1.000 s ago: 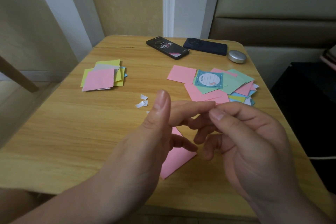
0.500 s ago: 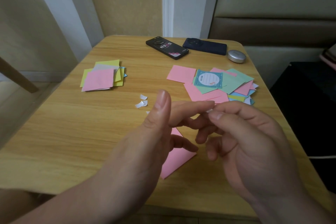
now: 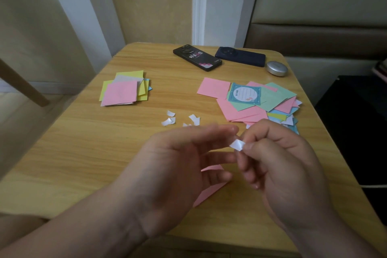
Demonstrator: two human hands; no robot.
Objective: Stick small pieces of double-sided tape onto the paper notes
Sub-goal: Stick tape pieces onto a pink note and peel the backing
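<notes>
Since half a second ago the hands have drawn apart: the left hand point(image 3: 178, 165) has turned its palm up and blurs, fingers loosely spread. The right hand point(image 3: 280, 165) pinches a small glossy white piece point(image 3: 237, 145) between thumb and forefinger; whether it is tape or peeled backing is hard to tell.

Beneath the hands a square pink paper note point(image 3: 209, 191) lies flat on the light wooden table point(image 3: 83, 163). Curled white paper scraps point(image 3: 168, 120) lie just beyond the fingers. A tidy stack of yellow and pink notes point(image 3: 123, 92) sits far left, and a loose spread of pink, green and blue notes point(image 3: 247, 109) sits far right. At the far edge lie a black phone point(image 3: 196, 59), a dark blue phone point(image 3: 240, 56) and a round silver case point(image 3: 276, 68).
</notes>
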